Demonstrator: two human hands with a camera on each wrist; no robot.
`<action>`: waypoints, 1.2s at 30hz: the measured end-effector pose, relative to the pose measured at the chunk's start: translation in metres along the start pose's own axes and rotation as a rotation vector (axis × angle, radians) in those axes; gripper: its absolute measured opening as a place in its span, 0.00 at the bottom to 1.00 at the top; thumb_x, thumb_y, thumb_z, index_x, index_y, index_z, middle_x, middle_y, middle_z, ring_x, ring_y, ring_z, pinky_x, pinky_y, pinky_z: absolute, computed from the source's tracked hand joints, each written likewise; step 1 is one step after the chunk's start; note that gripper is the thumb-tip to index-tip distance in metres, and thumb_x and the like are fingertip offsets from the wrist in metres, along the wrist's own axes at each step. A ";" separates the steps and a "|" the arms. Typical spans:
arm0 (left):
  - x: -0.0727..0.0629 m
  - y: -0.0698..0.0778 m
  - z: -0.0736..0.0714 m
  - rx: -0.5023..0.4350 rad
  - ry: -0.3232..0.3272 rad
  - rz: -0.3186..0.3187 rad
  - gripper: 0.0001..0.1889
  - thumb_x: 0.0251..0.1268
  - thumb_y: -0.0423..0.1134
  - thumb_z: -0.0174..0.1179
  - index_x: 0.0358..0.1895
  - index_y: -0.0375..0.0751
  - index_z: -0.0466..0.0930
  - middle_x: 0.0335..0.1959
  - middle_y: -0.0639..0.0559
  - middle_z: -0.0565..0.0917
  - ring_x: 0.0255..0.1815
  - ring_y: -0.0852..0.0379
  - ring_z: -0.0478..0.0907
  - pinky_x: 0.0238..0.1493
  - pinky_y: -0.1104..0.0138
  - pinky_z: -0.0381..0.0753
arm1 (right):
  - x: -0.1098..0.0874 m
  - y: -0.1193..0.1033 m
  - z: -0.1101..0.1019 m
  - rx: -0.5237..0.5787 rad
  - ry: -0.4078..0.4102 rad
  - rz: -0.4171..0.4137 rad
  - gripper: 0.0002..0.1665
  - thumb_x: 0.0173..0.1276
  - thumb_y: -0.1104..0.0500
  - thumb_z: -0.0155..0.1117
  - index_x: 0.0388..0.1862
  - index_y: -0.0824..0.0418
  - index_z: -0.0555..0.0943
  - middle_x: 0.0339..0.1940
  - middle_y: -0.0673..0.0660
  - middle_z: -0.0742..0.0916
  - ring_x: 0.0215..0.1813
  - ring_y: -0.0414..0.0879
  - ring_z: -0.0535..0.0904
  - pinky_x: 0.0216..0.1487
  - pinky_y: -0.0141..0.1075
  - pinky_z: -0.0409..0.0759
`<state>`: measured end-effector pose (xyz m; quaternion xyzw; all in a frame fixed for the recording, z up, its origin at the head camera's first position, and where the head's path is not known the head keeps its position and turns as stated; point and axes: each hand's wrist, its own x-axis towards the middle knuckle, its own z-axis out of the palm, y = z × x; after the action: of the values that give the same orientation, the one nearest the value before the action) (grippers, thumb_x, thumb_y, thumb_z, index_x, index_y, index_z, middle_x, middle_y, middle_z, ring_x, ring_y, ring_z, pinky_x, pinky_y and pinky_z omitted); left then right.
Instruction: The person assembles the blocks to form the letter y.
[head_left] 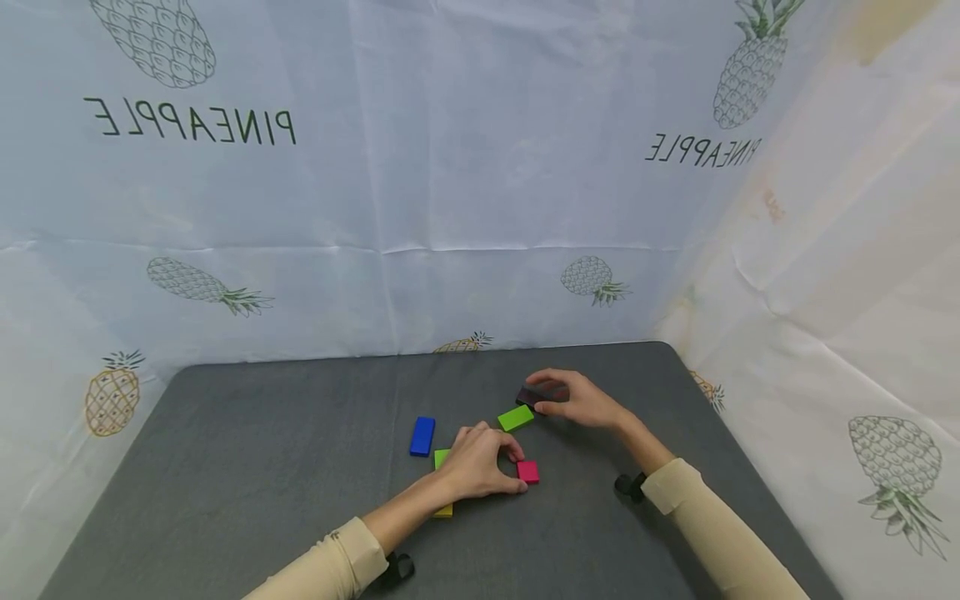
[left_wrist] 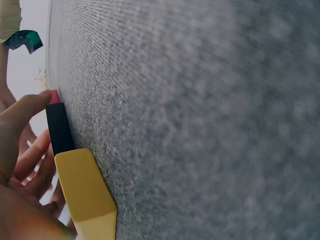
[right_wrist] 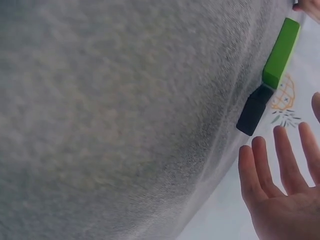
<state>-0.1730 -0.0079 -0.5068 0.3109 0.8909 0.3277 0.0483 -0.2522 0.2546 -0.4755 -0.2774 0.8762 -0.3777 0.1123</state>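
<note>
My left hand point(head_left: 480, 462), at the middle of the table, holds a small red block point(head_left: 528, 472) with thumb and forefinger at its opposite sides. In the left wrist view the thumb touches this red block point(left_wrist: 54, 97); a black block point(left_wrist: 60, 128) and a yellow block point(left_wrist: 87, 192) lie nearer the camera. My right hand point(head_left: 581, 398) hovers by another black block point(head_left: 528, 397), its fingers spread. The right wrist view shows straight fingers point(right_wrist: 290, 165) apart from that black block point(right_wrist: 251, 115), which adjoins a green block point(right_wrist: 282, 52).
A blue block point(head_left: 422, 436) lies left of my left hand. Beneath that hand, a second green block point(head_left: 441, 458) and the yellow block point(head_left: 444, 511) show only partly. Behind the grey table point(head_left: 262, 467) hangs a pineapple-printed curtain point(head_left: 480, 183).
</note>
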 end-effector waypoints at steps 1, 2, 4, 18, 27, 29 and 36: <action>0.000 0.000 0.000 -0.001 0.002 0.005 0.15 0.55 0.53 0.83 0.43 0.55 0.93 0.38 0.64 0.92 0.38 0.69 0.69 0.54 0.57 0.70 | 0.001 0.001 0.000 0.003 -0.001 0.000 0.31 0.78 0.57 0.71 0.74 0.66 0.78 0.73 0.69 0.83 0.73 0.71 0.79 0.71 0.67 0.78; 0.000 0.000 0.000 -0.001 0.003 0.008 0.15 0.55 0.52 0.83 0.43 0.55 0.93 0.38 0.64 0.92 0.38 0.69 0.70 0.53 0.58 0.69 | 0.002 0.001 -0.001 0.010 -0.002 0.002 0.31 0.78 0.57 0.71 0.74 0.66 0.77 0.73 0.69 0.83 0.73 0.71 0.79 0.72 0.67 0.78; 0.000 0.001 0.000 -0.007 0.004 0.009 0.15 0.55 0.51 0.83 0.43 0.55 0.93 0.38 0.63 0.93 0.38 0.68 0.70 0.52 0.59 0.68 | 0.004 0.002 -0.002 0.024 -0.004 0.008 0.31 0.78 0.58 0.71 0.75 0.67 0.77 0.73 0.69 0.83 0.74 0.72 0.79 0.72 0.67 0.77; -0.005 0.011 0.010 0.055 0.074 -0.095 0.16 0.53 0.56 0.84 0.36 0.55 0.90 0.30 0.66 0.87 0.32 0.70 0.66 0.48 0.63 0.68 | 0.004 0.004 -0.002 0.053 -0.001 0.030 0.31 0.78 0.58 0.71 0.75 0.67 0.77 0.74 0.70 0.82 0.75 0.72 0.78 0.73 0.65 0.78; -0.007 0.013 0.014 0.104 0.094 -0.092 0.20 0.49 0.60 0.85 0.37 0.55 0.89 0.31 0.67 0.87 0.31 0.71 0.66 0.48 0.63 0.70 | 0.003 0.005 -0.001 0.063 0.002 0.037 0.31 0.78 0.59 0.71 0.75 0.67 0.77 0.74 0.70 0.82 0.76 0.72 0.77 0.73 0.65 0.77; -0.007 0.013 0.014 0.107 0.084 -0.090 0.22 0.48 0.62 0.85 0.40 0.55 0.90 0.33 0.67 0.88 0.32 0.71 0.67 0.50 0.61 0.71 | 0.003 0.007 0.000 0.064 0.001 0.038 0.31 0.77 0.59 0.71 0.75 0.67 0.77 0.74 0.70 0.82 0.76 0.72 0.77 0.74 0.65 0.77; -0.002 0.012 0.009 0.043 0.031 -0.058 0.24 0.48 0.58 0.87 0.48 0.55 0.93 0.39 0.65 0.91 0.37 0.70 0.71 0.55 0.56 0.72 | 0.003 0.008 -0.001 0.058 -0.004 -0.004 0.31 0.78 0.60 0.71 0.75 0.70 0.76 0.74 0.72 0.81 0.74 0.74 0.78 0.71 0.67 0.78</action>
<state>-0.1625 0.0028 -0.5065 0.2810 0.9070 0.3116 0.0370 -0.2583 0.2574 -0.4808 -0.2765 0.8641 -0.4027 0.1212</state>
